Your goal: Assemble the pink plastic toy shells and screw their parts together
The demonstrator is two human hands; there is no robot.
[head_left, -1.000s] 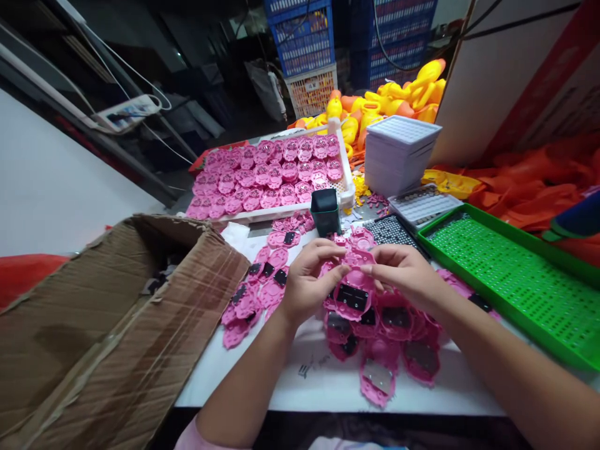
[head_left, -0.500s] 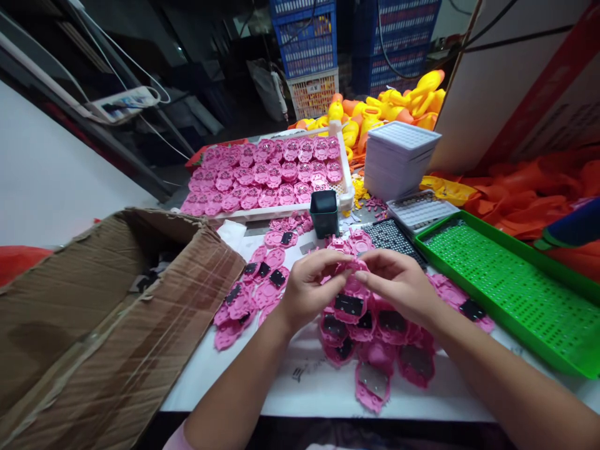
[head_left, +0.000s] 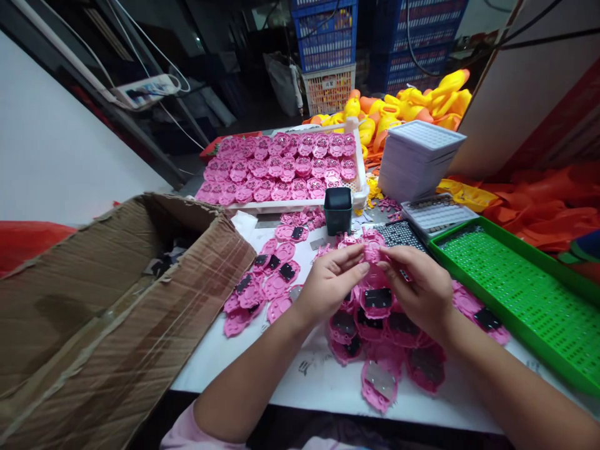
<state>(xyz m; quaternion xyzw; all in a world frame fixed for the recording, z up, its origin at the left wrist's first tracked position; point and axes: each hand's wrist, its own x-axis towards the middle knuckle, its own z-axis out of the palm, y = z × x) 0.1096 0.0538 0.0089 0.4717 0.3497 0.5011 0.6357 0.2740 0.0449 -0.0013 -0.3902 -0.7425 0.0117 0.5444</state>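
Observation:
My left hand and my right hand meet over the white table, fingers pinched together on one pink plastic piece held between them. Beneath and around my hands lies a heap of the same pink pieces with dark square inserts. More of these pieces are spread out to the left of my left hand. A small dark green cup stands just beyond my fingers.
A torn cardboard box fills the left. A white tray of pink pieces sits at the back, a stack of white trays right of it, a green perforated tray at right. Yellow and orange plastic parts are piled behind.
Both hands stayed together on the pink piece, turning it slightly and lifting it a little. The camera view shifted, so everything slid rightward in the picture.

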